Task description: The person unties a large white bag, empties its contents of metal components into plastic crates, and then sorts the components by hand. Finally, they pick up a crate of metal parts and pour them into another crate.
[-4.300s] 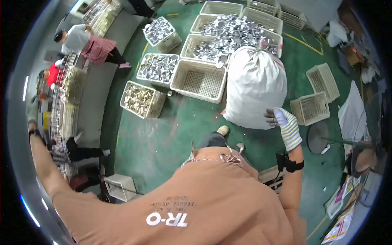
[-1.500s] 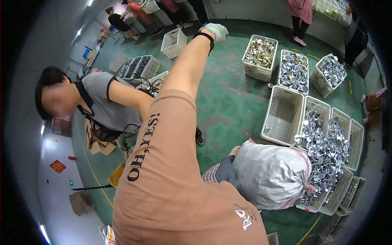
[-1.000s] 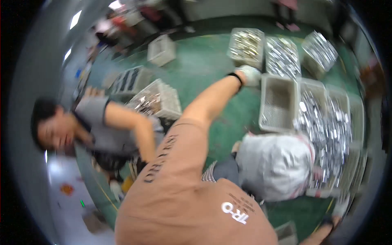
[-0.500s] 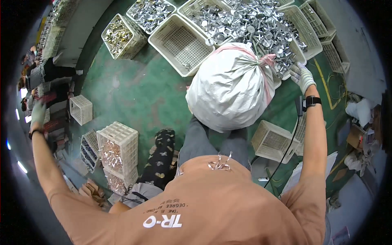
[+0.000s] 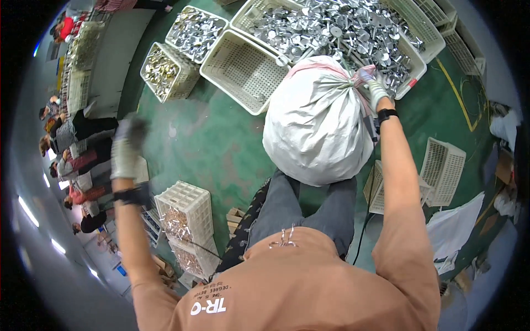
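Note:
A big white woven sack [image 5: 317, 129], bulging and tied at its neck with a pink strip, stands upright against my legs. My right hand [image 5: 377, 92], in a pale glove, is closed at the sack's gathered neck. My left hand [image 5: 127, 149], also gloved, is out to the left over the floor, away from the sack. Motion smears its fingers, and nothing can be made out in it. Just past the sack lies a heap of shiny metal parts [image 5: 337, 30] with round heads and stems, in pale plastic crates.
A nearly bare plastic crate [image 5: 243, 71] stands left of the sack. Farther left are crates of silver parts [image 5: 196, 33] and brassy parts [image 5: 160, 74]. Stacked crates of coppery parts [image 5: 185, 218] stand near my left side. White crates [image 5: 441, 171] sit at right. Several people [image 5: 83, 160] are at far left.
My right hand has come inward from the right, its fingers spread before, to the sack's neck. My left hand has swung inward to the right. The view has shifted somewhat.

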A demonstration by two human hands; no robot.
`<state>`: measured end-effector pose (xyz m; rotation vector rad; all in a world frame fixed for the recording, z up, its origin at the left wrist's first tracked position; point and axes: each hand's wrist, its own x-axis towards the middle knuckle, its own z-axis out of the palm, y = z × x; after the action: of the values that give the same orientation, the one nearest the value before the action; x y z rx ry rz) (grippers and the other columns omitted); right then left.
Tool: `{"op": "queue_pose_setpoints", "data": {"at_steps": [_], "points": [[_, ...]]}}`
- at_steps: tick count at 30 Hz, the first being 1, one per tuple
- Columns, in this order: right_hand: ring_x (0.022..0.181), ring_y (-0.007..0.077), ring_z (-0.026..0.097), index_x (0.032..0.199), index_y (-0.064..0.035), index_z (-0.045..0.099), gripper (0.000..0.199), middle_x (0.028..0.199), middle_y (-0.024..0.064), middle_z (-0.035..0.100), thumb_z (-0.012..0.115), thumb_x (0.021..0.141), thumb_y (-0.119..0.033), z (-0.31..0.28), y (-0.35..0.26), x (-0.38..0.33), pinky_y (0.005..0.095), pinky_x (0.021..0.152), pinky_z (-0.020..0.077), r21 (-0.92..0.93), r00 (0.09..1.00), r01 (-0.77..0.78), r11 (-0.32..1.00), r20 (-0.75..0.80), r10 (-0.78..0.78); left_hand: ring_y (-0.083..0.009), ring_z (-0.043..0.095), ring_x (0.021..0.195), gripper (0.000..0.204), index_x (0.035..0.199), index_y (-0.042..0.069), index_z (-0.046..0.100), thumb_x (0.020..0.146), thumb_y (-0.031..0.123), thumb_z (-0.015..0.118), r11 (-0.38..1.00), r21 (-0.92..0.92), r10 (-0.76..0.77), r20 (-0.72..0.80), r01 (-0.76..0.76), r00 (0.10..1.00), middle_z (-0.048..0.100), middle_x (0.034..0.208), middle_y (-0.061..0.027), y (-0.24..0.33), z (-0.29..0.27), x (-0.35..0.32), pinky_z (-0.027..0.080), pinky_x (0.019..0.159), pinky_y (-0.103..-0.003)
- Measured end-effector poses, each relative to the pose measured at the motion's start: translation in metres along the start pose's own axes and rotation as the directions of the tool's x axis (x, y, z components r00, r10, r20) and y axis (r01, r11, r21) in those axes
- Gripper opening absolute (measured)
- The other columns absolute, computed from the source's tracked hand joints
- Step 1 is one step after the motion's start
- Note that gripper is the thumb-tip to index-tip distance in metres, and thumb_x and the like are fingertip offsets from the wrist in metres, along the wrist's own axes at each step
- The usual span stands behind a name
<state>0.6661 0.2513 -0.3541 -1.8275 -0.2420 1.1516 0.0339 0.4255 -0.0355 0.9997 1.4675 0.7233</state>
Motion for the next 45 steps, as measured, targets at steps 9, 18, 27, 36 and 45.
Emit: {"op": "queue_pose_setpoints", "data": {"at_steps": [9,18,27,36,45], "points": [[0.080,0.0123,0.062,0.092,-0.0043,0.069,0.024,0.091,0.0058,0.070,0.080,0.071,-0.001,0.009,0.021,-0.078,0.0286,0.077,0.0514,-0.263,0.898,0.433,0.862,0.040,-0.438,-0.0285,0.061,0.109,0.069,0.131,-0.005,0.049,0.098,0.055,0.045,0.683,0.145,-0.493,0.815,0.716,0.305,0.062,0.120,-0.0194,-0.185,0.387,-0.017,0.051,0.093,-0.040],[0.097,0.0312,0.059,0.090,-0.0126,0.068,0.023,0.096,0.0103,0.064,0.065,0.068,-0.007,0.016,0.059,-0.278,0.0436,0.091,0.0458,-0.532,0.854,0.513,0.673,0.236,-0.464,-0.0178,0.064,0.095,0.030,0.116,0.002,0.059,0.094,0.022,0.062,0.499,-0.016,-0.416,0.873,0.866,0.256,0.068,0.103,-0.0067,-0.222,0.390,-0.100,0.052,0.085,-0.035],[0.109,0.0316,0.062,0.106,-0.0120,0.071,0.029,0.119,0.0106,0.066,0.064,0.079,-0.006,-0.009,0.028,-0.344,0.0414,0.096,0.0481,-0.353,0.668,0.561,0.749,0.727,-0.158,-0.0117,0.063,0.075,0.028,0.113,0.002,0.060,0.092,0.018,0.066,0.623,0.195,-0.573,0.773,0.757,0.272,0.067,0.092,-0.0036,-0.247,0.305,-0.149,0.052,0.065,-0.027],[0.084,0.0298,0.067,0.101,-0.0066,0.070,0.028,0.095,0.0140,0.068,0.071,0.080,-0.025,0.038,0.020,-0.277,0.0368,0.077,0.0521,-0.540,0.705,0.704,0.461,0.606,-0.367,-0.0166,0.058,0.074,0.028,0.114,0.001,0.059,0.087,0.010,0.060,0.962,0.200,-0.064,0.824,-0.184,0.562,0.064,0.081,-0.0060,-0.242,0.314,-0.151,0.048,0.072,-0.033],[0.079,0.0318,0.066,0.094,-0.0044,0.072,0.027,0.085,0.0161,0.069,0.071,0.082,-0.028,0.050,0.044,-0.262,0.0395,0.076,0.0514,-0.664,0.818,0.573,0.480,0.431,-0.380,-0.0403,0.061,0.097,0.037,0.118,-0.001,0.057,0.087,0.020,0.056,0.920,0.368,-0.218,0.764,-0.133,0.608,0.064,0.101,-0.0249,-0.240,0.309,-0.156,0.046,0.091,-0.041]]}}
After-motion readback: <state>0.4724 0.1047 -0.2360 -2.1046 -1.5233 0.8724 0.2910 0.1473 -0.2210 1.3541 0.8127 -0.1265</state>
